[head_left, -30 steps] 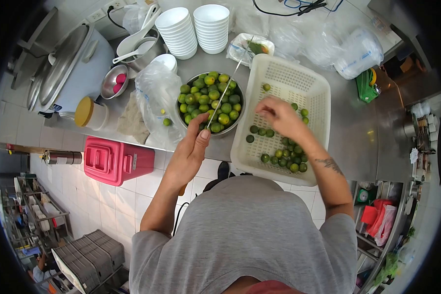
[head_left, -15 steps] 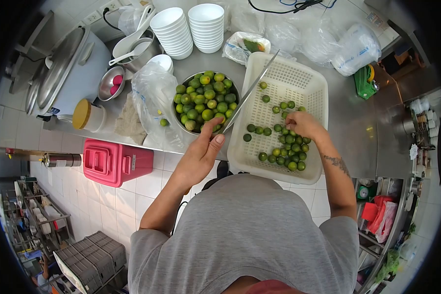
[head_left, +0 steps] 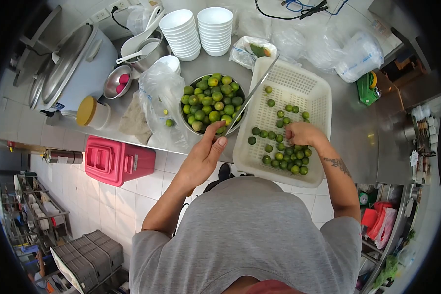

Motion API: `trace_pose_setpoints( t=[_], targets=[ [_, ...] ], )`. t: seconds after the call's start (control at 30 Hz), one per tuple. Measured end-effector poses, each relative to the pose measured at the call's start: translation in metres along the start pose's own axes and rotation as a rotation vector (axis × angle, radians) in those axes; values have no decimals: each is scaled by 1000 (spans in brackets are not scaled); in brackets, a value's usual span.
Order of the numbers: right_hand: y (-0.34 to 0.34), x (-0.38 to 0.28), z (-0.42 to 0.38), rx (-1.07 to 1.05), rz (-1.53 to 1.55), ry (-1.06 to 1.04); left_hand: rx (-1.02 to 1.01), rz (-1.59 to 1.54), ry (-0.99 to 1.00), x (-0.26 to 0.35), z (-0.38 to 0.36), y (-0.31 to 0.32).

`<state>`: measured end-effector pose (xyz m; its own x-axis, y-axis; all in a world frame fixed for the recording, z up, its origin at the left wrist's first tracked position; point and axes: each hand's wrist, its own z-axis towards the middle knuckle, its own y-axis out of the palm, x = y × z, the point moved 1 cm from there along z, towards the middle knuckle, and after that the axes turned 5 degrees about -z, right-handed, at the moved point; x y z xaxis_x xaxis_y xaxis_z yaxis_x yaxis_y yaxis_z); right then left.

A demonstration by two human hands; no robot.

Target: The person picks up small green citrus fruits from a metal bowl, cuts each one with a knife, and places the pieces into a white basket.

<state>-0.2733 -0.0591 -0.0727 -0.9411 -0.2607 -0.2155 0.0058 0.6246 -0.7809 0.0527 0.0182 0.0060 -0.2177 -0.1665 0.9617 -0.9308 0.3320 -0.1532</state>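
Observation:
My left hand (head_left: 203, 159) is closed at the near end of a long knife (head_left: 255, 92), its handle hidden in the palm. The blade slants up and to the right, across the gap between a metal bowl (head_left: 182, 113) heaped with green limes (head_left: 207, 101) and a white perforated plastic basket (head_left: 323, 98). Inside the basket, my right hand (head_left: 305, 134) reaches down with curled fingers among small green limes (head_left: 288, 158). Its fingertips are partly hidden, so whatever is between them cannot be made out. More limes lie loose on the basket floor.
On the steel counter (head_left: 353, 127) stand stacked white bowls (head_left: 181, 36), a clear plastic bag (head_left: 157, 93), a cloth (head_left: 134, 120), a yellow-lidded tub (head_left: 87, 111) and a large pot (head_left: 78, 68). Plastic bags (head_left: 360, 56) line the back. A pink bin (head_left: 117, 159) sits on the floor.
The view has shifted slightly, moving the counter items right and down. My right hand stays among the limes in the basket, where a few lie differently. The left hand keeps the knife.

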Motion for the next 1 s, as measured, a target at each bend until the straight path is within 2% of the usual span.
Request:
trace_pose_setpoints(
  t=[0.1, 0.2, 0.23, 0.43, 0.53, 0.63, 0.73, 1.0],
  targets=[
    [2, 0, 2, 114, 336, -59, -6, -8, -19, 1, -2, 0],
    [-12, -16, -8, 133, 1225, -235, -26, -25, 3, -1, -1, 1],
    [-16, -23, -11, 100, 1317, -341, -35, -30, 9, -2, -1, 2],
    [-17, -61, -13, 118, 1791, -513, -99, -20, 15, -2, 1, 10],
    [-8, -70, -6, 230, 1796, -575, -143, 60, -1, 2, 1, 10],
    [-8, -79, -5, 291, 1793, -524, -154, 105, 0, 3, -1, 11],
    [-11, -85, -4, 335, 1778, -516, -129, 139, 56, 3, -4, 12],
    [-13, -90, -5, 394, 1807, -494, -83, 119, 34, 1, -6, 8]
  ],
)
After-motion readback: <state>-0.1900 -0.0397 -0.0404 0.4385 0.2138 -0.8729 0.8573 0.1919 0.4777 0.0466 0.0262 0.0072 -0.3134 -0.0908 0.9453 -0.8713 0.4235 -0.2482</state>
